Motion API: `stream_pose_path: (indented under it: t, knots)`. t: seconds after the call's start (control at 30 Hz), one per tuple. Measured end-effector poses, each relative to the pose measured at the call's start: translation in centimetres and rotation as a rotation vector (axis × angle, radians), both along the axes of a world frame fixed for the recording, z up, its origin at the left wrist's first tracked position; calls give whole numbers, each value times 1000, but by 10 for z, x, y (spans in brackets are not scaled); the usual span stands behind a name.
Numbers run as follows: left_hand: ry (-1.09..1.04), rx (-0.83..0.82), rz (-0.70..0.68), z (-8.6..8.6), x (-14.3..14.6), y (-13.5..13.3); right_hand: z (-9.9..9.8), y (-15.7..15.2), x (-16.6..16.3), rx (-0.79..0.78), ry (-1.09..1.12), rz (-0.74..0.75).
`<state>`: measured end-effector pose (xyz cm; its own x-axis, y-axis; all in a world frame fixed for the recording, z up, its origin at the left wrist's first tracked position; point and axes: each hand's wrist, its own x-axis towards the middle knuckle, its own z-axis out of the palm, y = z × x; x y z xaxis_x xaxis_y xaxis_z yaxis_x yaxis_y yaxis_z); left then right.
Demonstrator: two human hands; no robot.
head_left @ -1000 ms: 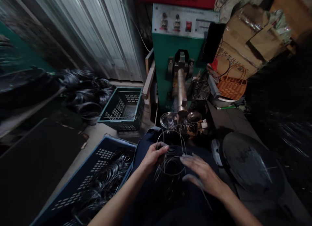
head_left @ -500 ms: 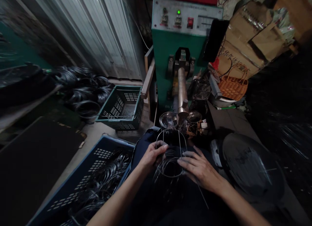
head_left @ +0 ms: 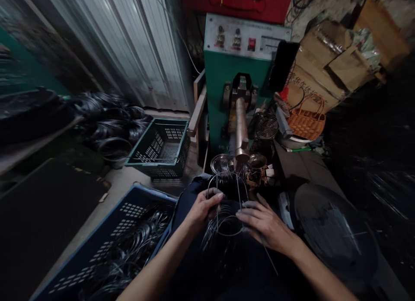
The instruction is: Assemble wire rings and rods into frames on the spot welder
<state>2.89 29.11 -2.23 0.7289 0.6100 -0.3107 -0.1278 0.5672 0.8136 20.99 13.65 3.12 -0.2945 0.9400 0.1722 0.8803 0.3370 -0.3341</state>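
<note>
Between my two hands is a round wire frame [head_left: 228, 235], a thin metal ring crossed by two straight wires. My left hand [head_left: 209, 204] pinches its left side between thumb and fingers. On the other side, my right hand [head_left: 266, 223] has its fingers closed at the ring's right edge; its fingertips are partly hidden. A thin straight wire [head_left: 271, 262] pokes out below my right hand. More wire rings [head_left: 210, 238] lie in my dark lap beneath the frame. Just beyond it, the cylindrical metal arm [head_left: 241, 123] of a green machine [head_left: 215, 97] reaches toward me.
A blue crate [head_left: 129, 212] of wire pieces stands at my left, with a green crate [head_left: 155, 164] beyond it. Wire coils [head_left: 113, 147] are piled far left. At right are a round dark seat [head_left: 330, 227], a wicker basket [head_left: 306, 123] and cardboard boxes [head_left: 337, 59].
The machine and surroundings sit slightly lower in view, as my head has tilted up a little. The green light on the machine's panel has gone out. Both hands keep their hold.
</note>
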Motion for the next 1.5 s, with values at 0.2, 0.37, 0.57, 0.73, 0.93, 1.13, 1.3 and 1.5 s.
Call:
stream_pose_path:
  t: [0.2,0.37,0.57,0.73,0.93,1.13,1.3,1.5]
  knots:
    - [-15,-18,5,5,5,4,1,5,5,10,-19,6]
    - [22,-31,23,6,6,4,4,7,5,16,-45,10]
    - [76,11,39,16,12,19,-4,23,23,34,72,-60]
    - [65,126,72,18,38,72,-26,85,63,0,650,-375]
    - [-1,188,108,12,60,116,-39,153,68,-144,1052,-474]
    - [14,168,106,5,67,131,-34,166,66,-104,1088,-512]
    - [-1,170,104,-4,72,136,-37,170,68,-92,1082,-520]
    - [-7,190,104,3,66,127,-26,164,62,-58,1052,-499]
